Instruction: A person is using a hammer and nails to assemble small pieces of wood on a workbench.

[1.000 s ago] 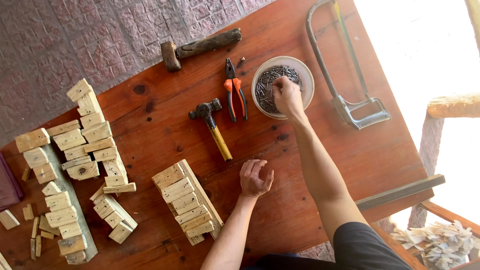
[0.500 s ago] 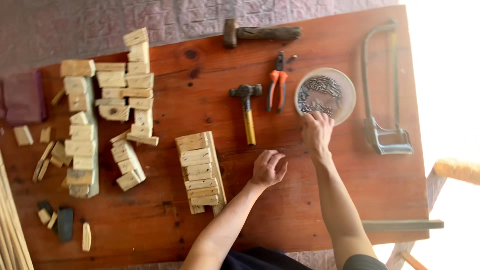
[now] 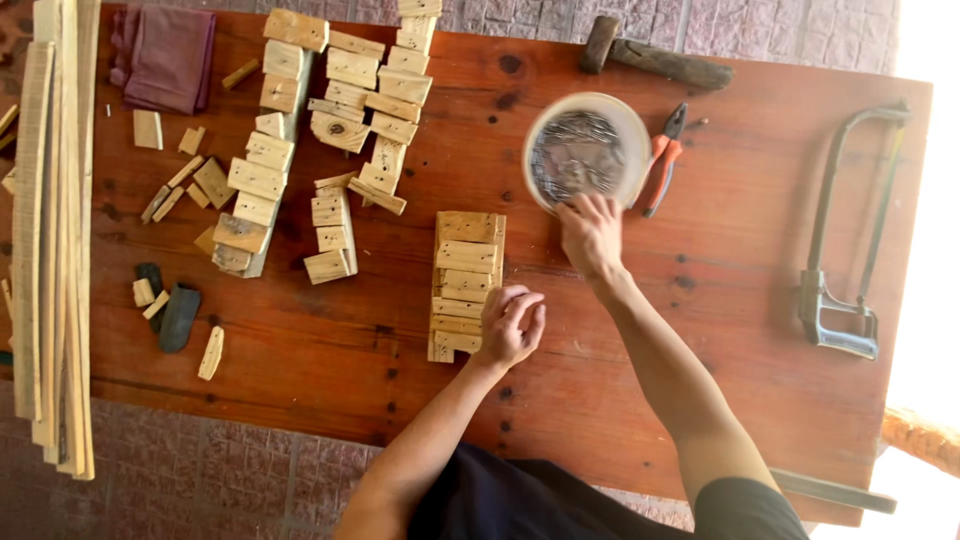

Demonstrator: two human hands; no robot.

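Note:
A round white bowl (image 3: pixel 632 128) of dark metal nails sits blurred on the red wooden table (image 3: pixel 740 330). My right hand (image 3: pixel 590 235) lies at its near rim, fingers gripping the edge. My left hand (image 3: pixel 510 325) is curled loosely, palm up, against the right side of a neat stack of pale wooden blocks (image 3: pixel 465 280). Whether anything lies in its palm is hidden. Orange-handled pliers (image 3: pixel 660 160) lie just right of the bowl.
A big hammer (image 3: pixel 650 60) lies at the far edge and a hacksaw (image 3: pixel 840 240) on the right. More piles of wooden blocks (image 3: pixel 330 130), small offcuts (image 3: pixel 180 190), a maroon cloth (image 3: pixel 165 60) and long wood strips (image 3: pixel 50 250) fill the left.
The bowl has shifted left across the pliers, which now lie on its right, with my right hand on its rim. The small yellow-handled hammer is out of sight. The view turned.

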